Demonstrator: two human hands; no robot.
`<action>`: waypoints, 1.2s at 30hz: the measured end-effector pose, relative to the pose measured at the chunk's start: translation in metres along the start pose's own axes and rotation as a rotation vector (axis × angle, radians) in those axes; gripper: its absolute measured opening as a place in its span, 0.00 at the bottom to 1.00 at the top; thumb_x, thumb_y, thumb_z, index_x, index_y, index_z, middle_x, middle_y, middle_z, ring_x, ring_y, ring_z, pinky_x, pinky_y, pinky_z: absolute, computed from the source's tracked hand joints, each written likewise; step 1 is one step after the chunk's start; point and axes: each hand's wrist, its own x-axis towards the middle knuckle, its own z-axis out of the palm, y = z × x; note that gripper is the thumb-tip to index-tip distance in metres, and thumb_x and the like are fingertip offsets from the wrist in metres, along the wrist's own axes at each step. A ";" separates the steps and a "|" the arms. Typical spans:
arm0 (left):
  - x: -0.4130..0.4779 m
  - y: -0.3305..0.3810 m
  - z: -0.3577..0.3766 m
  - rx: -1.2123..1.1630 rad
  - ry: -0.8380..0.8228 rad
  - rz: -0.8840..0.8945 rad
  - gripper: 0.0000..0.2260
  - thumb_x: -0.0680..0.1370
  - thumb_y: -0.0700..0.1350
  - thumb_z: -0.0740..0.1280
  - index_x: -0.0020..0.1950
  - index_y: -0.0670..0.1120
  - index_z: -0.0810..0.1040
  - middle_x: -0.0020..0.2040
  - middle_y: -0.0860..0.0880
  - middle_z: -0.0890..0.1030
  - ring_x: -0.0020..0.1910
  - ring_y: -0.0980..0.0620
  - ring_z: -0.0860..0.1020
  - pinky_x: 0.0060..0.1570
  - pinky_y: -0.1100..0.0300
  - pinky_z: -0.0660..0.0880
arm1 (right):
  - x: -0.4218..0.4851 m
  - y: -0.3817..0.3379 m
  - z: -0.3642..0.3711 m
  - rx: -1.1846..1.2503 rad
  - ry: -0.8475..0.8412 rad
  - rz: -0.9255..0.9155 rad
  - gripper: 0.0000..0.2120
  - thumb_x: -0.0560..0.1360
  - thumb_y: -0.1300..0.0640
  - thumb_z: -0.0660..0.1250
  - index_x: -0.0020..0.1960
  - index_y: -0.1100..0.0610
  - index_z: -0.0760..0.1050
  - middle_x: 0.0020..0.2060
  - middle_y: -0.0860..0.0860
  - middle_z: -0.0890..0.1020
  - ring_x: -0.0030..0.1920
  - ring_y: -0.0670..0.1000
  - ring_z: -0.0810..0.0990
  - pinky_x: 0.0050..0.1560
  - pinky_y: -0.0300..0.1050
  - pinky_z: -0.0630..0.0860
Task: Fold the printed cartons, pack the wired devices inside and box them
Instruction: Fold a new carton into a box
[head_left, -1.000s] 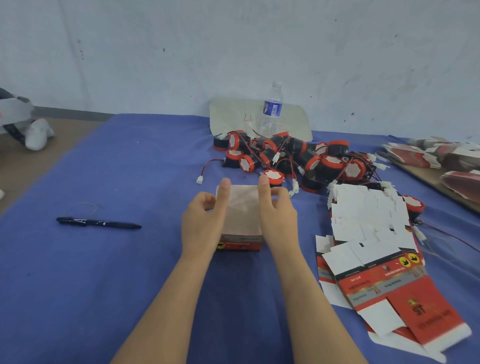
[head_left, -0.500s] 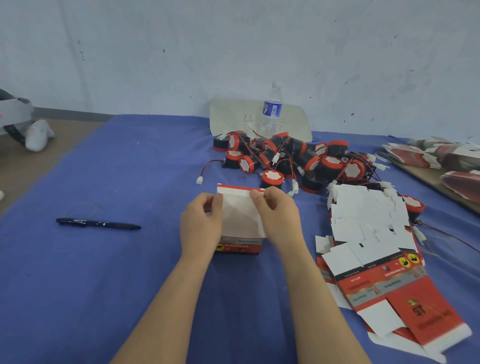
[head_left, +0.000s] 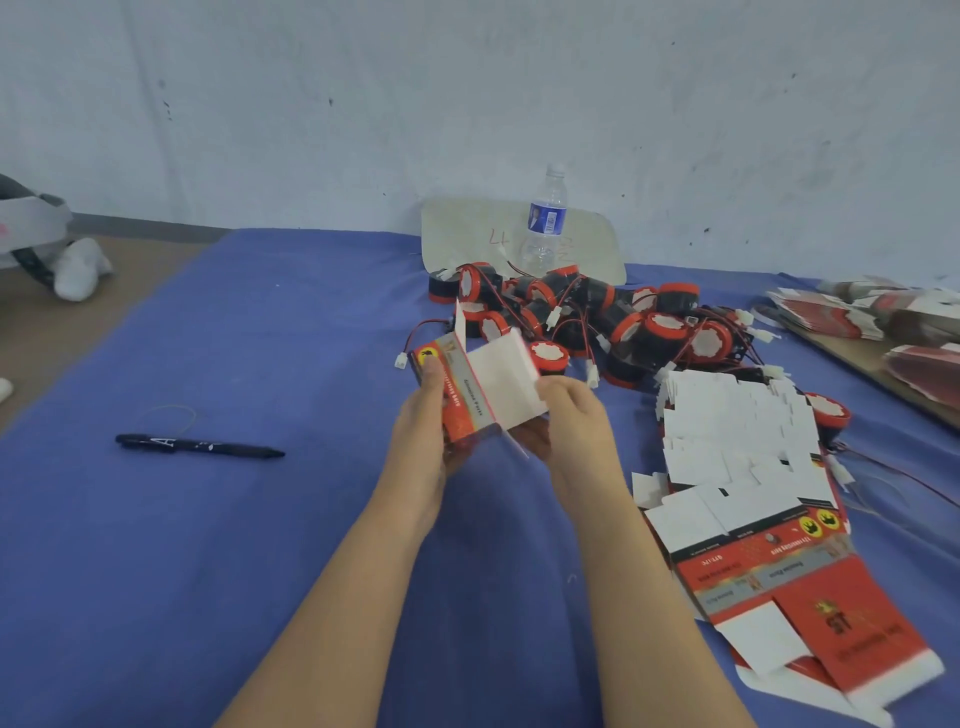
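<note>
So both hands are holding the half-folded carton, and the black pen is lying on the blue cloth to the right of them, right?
Not quite. The head view shows the black pen lying on the blue cloth to the left of the hands, not the right. The rest stands: the left hand and the right hand both hold the half-folded carton.

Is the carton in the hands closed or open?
Open: the carton has a white flap sticking out; left hand grips its red side, right hand holds the flap.
</note>
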 end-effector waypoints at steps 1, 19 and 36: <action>0.000 0.002 0.001 -0.060 0.007 -0.021 0.19 0.76 0.64 0.60 0.53 0.52 0.80 0.46 0.51 0.86 0.43 0.55 0.84 0.44 0.56 0.82 | -0.001 0.000 0.002 -0.047 -0.046 0.002 0.06 0.79 0.57 0.60 0.49 0.52 0.75 0.51 0.54 0.81 0.49 0.49 0.82 0.40 0.40 0.81; 0.009 0.002 -0.014 -0.432 -0.068 0.032 0.19 0.80 0.62 0.54 0.62 0.55 0.77 0.56 0.54 0.82 0.46 0.58 0.82 0.38 0.64 0.78 | 0.005 0.007 0.004 -0.040 0.175 0.088 0.17 0.82 0.47 0.53 0.49 0.57 0.75 0.34 0.51 0.81 0.30 0.47 0.75 0.31 0.38 0.71; 0.015 -0.022 -0.009 0.400 0.289 0.274 0.22 0.68 0.46 0.77 0.50 0.52 0.64 0.48 0.55 0.75 0.42 0.62 0.75 0.33 0.78 0.69 | 0.091 0.016 0.021 -1.227 0.063 -0.157 0.24 0.80 0.61 0.56 0.75 0.52 0.61 0.75 0.54 0.56 0.70 0.65 0.60 0.68 0.51 0.61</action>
